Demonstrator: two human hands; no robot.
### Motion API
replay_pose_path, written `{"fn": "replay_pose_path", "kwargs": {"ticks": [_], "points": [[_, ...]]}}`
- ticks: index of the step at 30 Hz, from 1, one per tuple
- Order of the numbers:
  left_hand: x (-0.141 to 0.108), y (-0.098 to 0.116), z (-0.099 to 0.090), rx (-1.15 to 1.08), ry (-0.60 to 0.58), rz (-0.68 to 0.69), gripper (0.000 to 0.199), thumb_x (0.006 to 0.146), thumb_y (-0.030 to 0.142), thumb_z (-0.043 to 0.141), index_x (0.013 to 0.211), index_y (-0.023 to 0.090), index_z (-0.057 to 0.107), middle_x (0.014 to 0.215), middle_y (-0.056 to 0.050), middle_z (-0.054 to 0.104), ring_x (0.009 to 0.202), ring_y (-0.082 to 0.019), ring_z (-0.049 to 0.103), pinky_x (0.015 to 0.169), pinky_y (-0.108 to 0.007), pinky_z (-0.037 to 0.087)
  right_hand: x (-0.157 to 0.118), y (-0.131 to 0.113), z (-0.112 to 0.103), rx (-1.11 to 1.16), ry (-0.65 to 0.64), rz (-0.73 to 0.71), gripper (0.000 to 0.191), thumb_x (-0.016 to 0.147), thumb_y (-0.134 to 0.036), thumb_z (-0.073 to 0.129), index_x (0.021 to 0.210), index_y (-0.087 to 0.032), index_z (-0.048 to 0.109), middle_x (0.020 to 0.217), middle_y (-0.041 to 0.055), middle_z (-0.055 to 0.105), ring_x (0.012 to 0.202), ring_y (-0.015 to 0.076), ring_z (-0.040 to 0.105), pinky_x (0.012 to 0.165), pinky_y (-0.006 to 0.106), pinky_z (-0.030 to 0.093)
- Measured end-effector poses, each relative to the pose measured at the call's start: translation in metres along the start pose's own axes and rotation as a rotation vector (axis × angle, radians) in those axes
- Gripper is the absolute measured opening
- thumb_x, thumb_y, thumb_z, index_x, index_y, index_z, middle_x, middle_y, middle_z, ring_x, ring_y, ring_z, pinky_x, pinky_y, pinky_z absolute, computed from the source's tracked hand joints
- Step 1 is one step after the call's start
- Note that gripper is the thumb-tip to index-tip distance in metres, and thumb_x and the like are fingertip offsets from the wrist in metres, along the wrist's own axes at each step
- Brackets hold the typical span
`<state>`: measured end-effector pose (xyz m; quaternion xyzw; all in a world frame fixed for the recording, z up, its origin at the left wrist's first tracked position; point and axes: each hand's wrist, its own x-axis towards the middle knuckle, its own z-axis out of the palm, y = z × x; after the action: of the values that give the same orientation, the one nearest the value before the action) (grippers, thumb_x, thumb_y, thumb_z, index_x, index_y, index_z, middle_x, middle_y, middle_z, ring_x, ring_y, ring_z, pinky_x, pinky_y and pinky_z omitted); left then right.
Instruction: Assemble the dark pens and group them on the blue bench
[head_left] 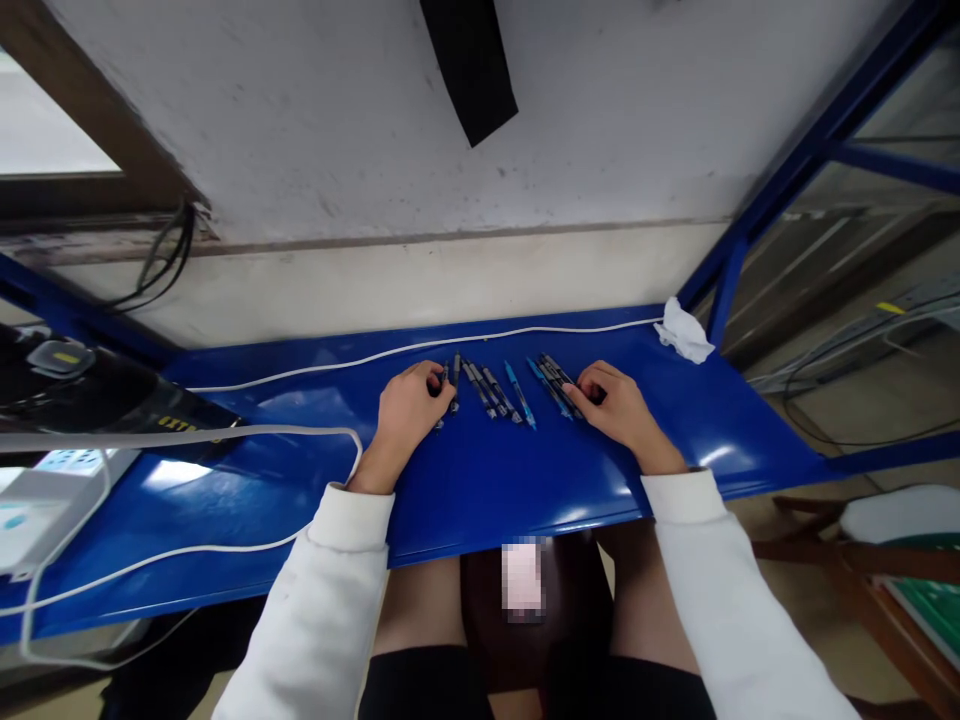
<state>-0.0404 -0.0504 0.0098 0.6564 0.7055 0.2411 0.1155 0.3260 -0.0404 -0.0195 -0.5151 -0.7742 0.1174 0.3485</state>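
Note:
Pens lie side by side in a loose row on the blue table (495, 490), most of them pointing away from me. My left hand (409, 405) is at the row's left end, its thumb and fingers closed on a dark pen (445, 378). Just right of it is a black pen (456, 380), then several black and grey pens (487, 388) and a blue pen (519, 392). At the right end my right hand (616, 402) has curled fingers, closed at a group of black pens (556, 375); its fingertips are partly hidden. A second blue pen (544, 384) lies beside that group.
A white cable (420, 345) runs along the table's back to a crumpled white tissue (684, 332). On the left are a black bag-like object (112, 385), a white power strip (52, 510) and another white cable (187, 550). Blue frame posts (724, 290) and a wall border the table.

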Motion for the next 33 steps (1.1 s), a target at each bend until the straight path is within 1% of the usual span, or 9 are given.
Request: {"fn": "replay_pose_path", "kwargs": {"ticks": [3, 7, 10, 14, 17, 20, 23, 30, 33], "points": [[-0.001, 0.006, -0.005, 0.019, -0.016, -0.034, 0.024, 0.100, 0.032, 0.075, 0.122, 0.027, 0.083, 0.107, -0.002, 0.087, 0.106, -0.030, 0.082, 0.086, -0.040, 0.056, -0.001, -0.005, 0.000, -0.044, -0.025, 0.021, 0.045, 0.106, -0.050, 0.073, 0.073, -0.026, 0.054, 0.074, 0.0010, 0.063, 0.065, 0.0185, 0.055, 0.069, 0.037, 0.041], [-0.001, 0.006, -0.006, 0.022, -0.036, -0.056, 0.024, 0.098, 0.034, 0.077, 0.120, 0.029, 0.084, 0.101, -0.003, 0.087, 0.107, -0.034, 0.083, 0.085, -0.042, 0.057, -0.002, -0.008, 0.001, -0.041, -0.047, 0.007, 0.044, 0.105, -0.048, 0.073, 0.072, -0.026, 0.052, 0.069, -0.0004, 0.060, 0.064, 0.0181, 0.052, 0.068, 0.037, 0.038], [0.001, -0.001, -0.001, -0.032, 0.012, -0.022, 0.023, 0.089, 0.033, 0.084, 0.112, 0.029, 0.084, 0.094, -0.004, 0.087, 0.098, -0.036, 0.082, 0.076, -0.042, 0.054, -0.003, -0.010, 0.002, 0.005, -0.080, -0.054, 0.048, 0.107, -0.048, 0.072, 0.070, -0.026, 0.050, 0.066, -0.0018, 0.055, 0.064, 0.0183, 0.051, 0.069, 0.036, 0.038], [0.003, -0.009, 0.004, -0.157, 0.110, 0.039, 0.015, 0.083, 0.032, 0.085, 0.097, 0.030, 0.085, 0.079, -0.002, 0.083, 0.080, -0.032, 0.078, 0.067, -0.039, 0.048, -0.005, -0.012, 0.005, 0.032, -0.057, -0.073, 0.055, 0.112, -0.052, 0.068, 0.068, -0.026, 0.046, 0.065, -0.0020, 0.053, 0.061, 0.0176, 0.050, 0.067, 0.037, 0.037], [0.002, -0.007, 0.003, -0.357, 0.169, -0.009, 0.014, 0.083, 0.033, 0.086, 0.097, 0.027, 0.087, 0.076, -0.001, 0.080, 0.073, -0.026, 0.072, 0.070, -0.038, 0.050, -0.005, -0.014, 0.005, 0.056, -0.015, -0.064, 0.058, 0.114, -0.053, 0.066, 0.068, -0.026, 0.044, 0.065, -0.0025, 0.051, 0.058, 0.0162, 0.047, 0.064, 0.037, 0.035], [0.002, 0.000, 0.000, -0.787, 0.195, -0.011, 0.026, 0.088, 0.040, 0.088, 0.106, 0.022, 0.088, 0.077, -0.001, 0.076, 0.069, -0.019, 0.066, 0.073, -0.035, 0.051, -0.005, -0.019, 0.005, 0.085, 0.042, -0.068, 0.060, 0.114, -0.053, 0.066, 0.067, -0.025, 0.043, 0.063, -0.0033, 0.046, 0.057, 0.0151, 0.042, 0.062, 0.037, 0.032], [0.003, 0.004, -0.003, -1.172, 0.172, -0.004, 0.031, 0.090, 0.043, 0.090, 0.112, 0.021, 0.087, 0.089, -0.003, 0.079, 0.069, -0.015, 0.063, 0.071, -0.033, 0.052, -0.005, -0.024, 0.004, 0.113, 0.095, -0.073, 0.062, 0.115, -0.053, 0.066, 0.065, -0.025, 0.041, 0.062, -0.0037, 0.042, 0.056, 0.0145, 0.039, 0.061, 0.037, 0.031], [0.004, 0.007, -0.006, -1.446, 0.069, -0.053, 0.021, 0.091, 0.036, 0.090, 0.104, 0.023, 0.082, 0.100, -0.006, 0.082, 0.083, -0.016, 0.073, 0.075, -0.031, 0.059, 0.001, -0.037, 0.004, 0.153, 0.164, -0.039, 0.069, 0.115, -0.063, 0.062, 0.063, -0.025, 0.039, 0.059, -0.0032, 0.039, 0.056, 0.0149, 0.038, 0.061, 0.037, 0.030], [0.003, 0.010, -0.004, -1.505, 0.031, -0.073, 0.022, 0.089, 0.036, 0.091, 0.102, 0.023, 0.079, 0.104, -0.007, 0.083, 0.090, -0.018, 0.078, 0.078, -0.032, 0.062, 0.017, -0.052, 0.007, 0.196, 0.155, -0.038, 0.066, 0.117, -0.067, 0.057, 0.067, -0.026, 0.049, 0.062, -0.0013, 0.051, 0.059, 0.0161, 0.046, 0.064, 0.037, 0.035]]}}
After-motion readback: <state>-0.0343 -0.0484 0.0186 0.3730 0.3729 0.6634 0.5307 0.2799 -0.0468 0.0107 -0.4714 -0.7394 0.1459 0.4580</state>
